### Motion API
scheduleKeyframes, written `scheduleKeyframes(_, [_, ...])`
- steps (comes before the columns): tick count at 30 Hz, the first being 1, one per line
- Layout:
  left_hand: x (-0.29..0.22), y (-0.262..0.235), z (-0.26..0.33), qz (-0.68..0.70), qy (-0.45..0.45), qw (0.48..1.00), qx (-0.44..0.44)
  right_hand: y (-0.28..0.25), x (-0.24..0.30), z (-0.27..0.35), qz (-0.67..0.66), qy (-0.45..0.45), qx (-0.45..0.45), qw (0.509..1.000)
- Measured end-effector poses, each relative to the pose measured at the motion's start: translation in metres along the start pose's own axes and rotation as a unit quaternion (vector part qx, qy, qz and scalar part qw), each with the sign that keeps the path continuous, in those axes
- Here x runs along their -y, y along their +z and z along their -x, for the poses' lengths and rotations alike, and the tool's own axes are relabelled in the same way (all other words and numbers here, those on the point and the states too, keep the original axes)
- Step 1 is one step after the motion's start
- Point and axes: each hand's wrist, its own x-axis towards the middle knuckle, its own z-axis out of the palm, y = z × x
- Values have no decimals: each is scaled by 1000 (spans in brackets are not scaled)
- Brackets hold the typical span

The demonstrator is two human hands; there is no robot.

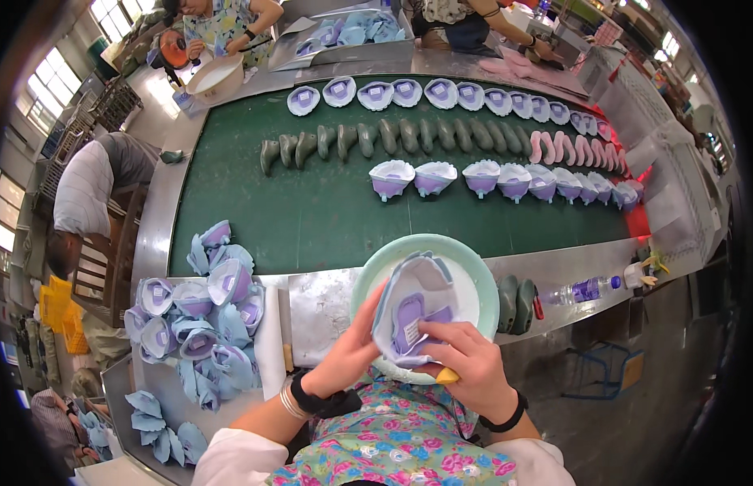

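Over a pale green basin point(490, 312) of white liquid I hold a shoe upper point(425, 279), pale blue outside with a whitish inside and a purple patch bearing a white label. My left hand point(344, 364) grips its left edge, thumb and fingers closed around it. My right hand point(482, 373) is curled at its lower right, fingertips against the purple part. From under that hand sticks a short yellow handle point(448, 376); the rest of that tool is hidden.
Dark green shoe lasts point(387, 136), pink curved pieces point(559, 148) and purple-white uppers point(514, 181) line the green conveyor belt point(312, 219). More uppers point(194, 300) are piled left. Right stand two lasts point(516, 304) and a bottle point(587, 288). Co-workers point(231, 32) work beyond.
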Motion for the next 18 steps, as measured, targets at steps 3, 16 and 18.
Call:
scheduleKeyframes(3, [-4, -2, 16, -271, 148, 947, 89, 7, 6, 7, -86, 24, 22, 996])
scheduleKeyframes(16, [29, -22, 109, -230, -99, 958, 136, 3, -31, 30, 112, 121, -73, 984])
scheduleKeyframes(18, [33, -33, 122, -309, -103, 920, 218, 12, -47, 45, 130, 210, -57, 967])
